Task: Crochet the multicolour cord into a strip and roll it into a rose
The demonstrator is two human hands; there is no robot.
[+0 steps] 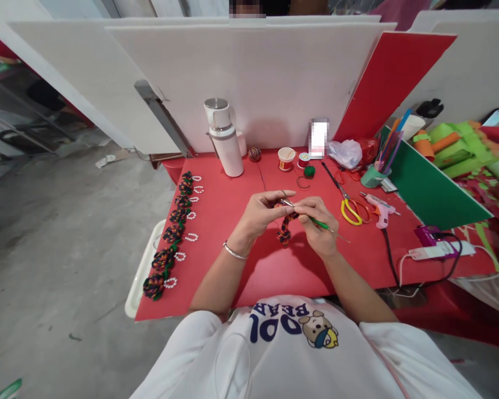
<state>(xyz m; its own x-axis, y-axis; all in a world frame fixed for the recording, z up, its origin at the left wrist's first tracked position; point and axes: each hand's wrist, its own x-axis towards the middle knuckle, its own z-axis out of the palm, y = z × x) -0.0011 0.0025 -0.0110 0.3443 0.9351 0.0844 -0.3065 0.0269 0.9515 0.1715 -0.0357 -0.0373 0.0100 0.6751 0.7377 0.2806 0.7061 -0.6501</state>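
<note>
In my left hand [263, 215] is a multicoloured crochet piece [284, 233] in orange, dark blue and purple; its end dangles below the fingers. My right hand [318, 224] grips a crochet hook [318, 223] with a green handle, its metal tip meeting the yarn by my left fingertips. The stitches between the fingers are partly hidden. A multicoloured yarn ball [254, 154] sits at the back of the table, with a strand trailing forward. To its right rests a small green yarn ball [309, 172].
Finished-looking crochet pieces with bead loops [174, 233] line the red table's [208, 266] left side. Behind stand a white thermos [227, 144], a paper cup [286, 159] and a phone [319, 138]. Scissors [351, 211], a glue gun [381, 210] and a power strip [441, 251] lie rightward.
</note>
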